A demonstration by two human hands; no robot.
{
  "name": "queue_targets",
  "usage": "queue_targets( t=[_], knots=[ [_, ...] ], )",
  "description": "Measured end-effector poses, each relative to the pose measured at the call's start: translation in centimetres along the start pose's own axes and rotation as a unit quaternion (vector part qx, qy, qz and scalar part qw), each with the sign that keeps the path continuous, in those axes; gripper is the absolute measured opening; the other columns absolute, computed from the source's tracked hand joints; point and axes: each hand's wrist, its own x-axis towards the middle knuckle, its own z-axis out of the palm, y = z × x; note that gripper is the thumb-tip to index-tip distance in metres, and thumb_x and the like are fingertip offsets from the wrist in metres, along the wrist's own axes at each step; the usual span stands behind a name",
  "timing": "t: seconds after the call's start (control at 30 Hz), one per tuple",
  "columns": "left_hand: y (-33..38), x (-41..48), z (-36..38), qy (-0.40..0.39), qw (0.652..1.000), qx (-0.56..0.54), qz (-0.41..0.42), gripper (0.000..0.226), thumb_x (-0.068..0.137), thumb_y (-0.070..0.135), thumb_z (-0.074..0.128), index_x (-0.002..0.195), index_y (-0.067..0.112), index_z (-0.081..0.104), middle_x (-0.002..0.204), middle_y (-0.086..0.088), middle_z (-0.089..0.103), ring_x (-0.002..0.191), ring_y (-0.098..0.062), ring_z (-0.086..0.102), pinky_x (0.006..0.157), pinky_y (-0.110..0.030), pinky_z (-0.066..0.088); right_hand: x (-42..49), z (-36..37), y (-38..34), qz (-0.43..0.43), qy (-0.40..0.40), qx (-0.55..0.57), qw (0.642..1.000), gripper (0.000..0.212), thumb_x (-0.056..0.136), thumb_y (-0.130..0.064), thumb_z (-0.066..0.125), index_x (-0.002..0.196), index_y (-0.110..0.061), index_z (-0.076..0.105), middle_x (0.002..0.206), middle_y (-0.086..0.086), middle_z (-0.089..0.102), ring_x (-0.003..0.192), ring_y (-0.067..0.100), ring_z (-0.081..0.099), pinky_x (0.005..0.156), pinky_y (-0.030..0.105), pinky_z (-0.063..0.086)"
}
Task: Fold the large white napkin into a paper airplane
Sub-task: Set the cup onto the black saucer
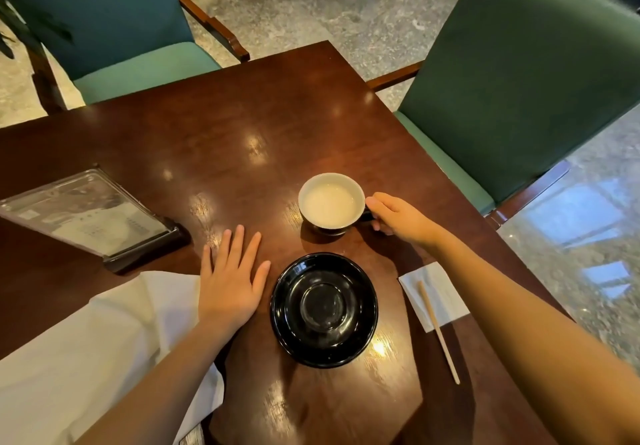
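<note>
The large white napkin (86, 347) lies at the near left of the dark wooden table (221, 126), partly under my left forearm. My left hand (232, 278) rests flat on the table with fingers spread, its heel at the napkin's right edge. My right hand (398, 217) grips the dark handle of a cup (330, 204) holding pale liquid; the cup stands on the table beyond its saucer.
An empty black saucer (323, 309) sits between my arms. A small white napkin (438, 297) with a wooden stir stick (438, 332) lies at the right. A clear menu stand (86, 214) is at the left. Two green chairs (519, 74) flank the table's far corner.
</note>
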Motion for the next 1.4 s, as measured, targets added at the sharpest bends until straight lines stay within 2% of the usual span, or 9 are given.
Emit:
queue_targets(
  t=[0.2, 0.33, 0.43, 0.6, 0.67, 0.8, 0.97, 1.4],
  knots=[
    [0.0, -0.1, 0.0, -0.001, 1.000, 0.001, -0.003, 0.065, 0.090, 0.057, 0.004, 0.146, 0.028, 0.017, 0.157, -0.002, 0.016, 0.145, -0.021, 0.005, 0.116, -0.048, 0.005, -2.0, -0.4, -0.8, -0.031, 0.029, 0.008, 0.999, 0.031, 0.100, -0.031, 0.034, 0.077, -0.014, 0.045, 0.067, 0.000, 0.051, 0.057, 0.013, 0.040, 0.060, 0.025, 0.038],
    [-0.1, -0.1, -0.1, -0.007, 1.000, -0.001, -0.001, 0.065, 0.089, 0.057, 0.003, 0.147, 0.030, 0.013, 0.158, -0.001, 0.011, 0.145, -0.020, 0.001, 0.116, -0.047, 0.001, -3.7, -0.7, -1.4, -0.064, 0.024, -0.019, 0.997, 0.032, 0.100, -0.030, 0.035, 0.077, -0.012, 0.049, 0.069, 0.000, 0.053, 0.068, 0.019, 0.047, 0.071, 0.034, 0.044],
    [0.0, -0.2, -0.2, -0.009, 1.000, -0.014, 0.000, 0.064, 0.089, 0.057, 0.004, 0.147, 0.030, 0.013, 0.158, -0.001, 0.010, 0.145, -0.019, -0.001, 0.116, -0.047, 0.000, -5.2, -0.3, -1.7, -0.073, 0.007, -0.022, 0.997, 0.034, 0.100, -0.028, 0.036, 0.078, -0.006, 0.049, 0.068, 0.000, 0.053, 0.067, 0.017, 0.048, 0.073, 0.037, 0.045],
    [0.0, -0.2, -0.2, -0.004, 1.000, -0.014, 0.005, 0.064, 0.090, 0.056, 0.004, 0.147, 0.030, 0.015, 0.158, -0.002, 0.011, 0.146, -0.021, 0.001, 0.115, -0.048, 0.001, -7.5, 1.3, -1.4, -0.053, -0.042, 0.018, 0.998, 0.035, 0.097, -0.031, 0.040, 0.077, -0.004, 0.047, 0.069, 0.000, 0.051, 0.064, 0.013, 0.047, 0.065, 0.028, 0.042],
    [0.0, -0.2, -0.2, 0.000, 1.000, -0.012, 0.009, 0.063, 0.091, 0.056, 0.006, 0.147, 0.029, 0.016, 0.158, -0.003, 0.013, 0.145, -0.022, 0.003, 0.115, -0.048, 0.001, -8.1, 2.0, -1.2, -0.056, -0.064, 0.017, 0.996, 0.033, 0.093, -0.036, 0.040, 0.075, -0.010, 0.047, 0.069, -0.001, 0.050, 0.063, 0.007, 0.047, 0.064, 0.022, 0.041],
    [-0.1, -0.1, 0.0, 0.007, 1.000, -0.014, 0.010, 0.061, 0.092, 0.055, 0.010, 0.147, 0.029, 0.017, 0.157, -0.004, 0.015, 0.145, -0.023, 0.005, 0.115, -0.049, 0.003, -8.5, 3.1, -0.7, -0.034, -0.106, 0.023, 0.993, 0.027, 0.097, -0.025, 0.040, 0.073, -0.015, 0.046, 0.067, -0.004, 0.050, 0.065, 0.015, 0.046, 0.061, 0.022, 0.039],
    [-0.2, -0.1, 0.1, 0.006, 1.000, -0.010, 0.010, 0.059, 0.094, 0.053, 0.013, 0.148, 0.029, 0.016, 0.158, -0.003, 0.012, 0.145, -0.022, 0.003, 0.116, -0.050, 0.003, -8.5, 3.9, -0.3, -0.028, -0.126, 0.001, 0.992, 0.027, 0.099, -0.022, 0.040, 0.073, -0.017, 0.046, 0.068, -0.005, 0.050, 0.058, -0.002, 0.048, 0.059, 0.013, 0.040],
    [-0.1, -0.1, 0.3, 0.022, 1.000, -0.005, 0.015, 0.058, 0.094, 0.052, 0.017, 0.147, 0.027, 0.020, 0.156, -0.006, 0.018, 0.145, -0.025, 0.010, 0.115, -0.051, 0.008, -8.8, 4.4, 0.8, -0.041, -0.134, -0.013, 0.990, 0.026, 0.099, -0.022, 0.041, 0.073, -0.019, 0.046, 0.071, -0.004, 0.049, 0.067, 0.004, 0.048, 0.067, 0.019, 0.043]
  ],
)
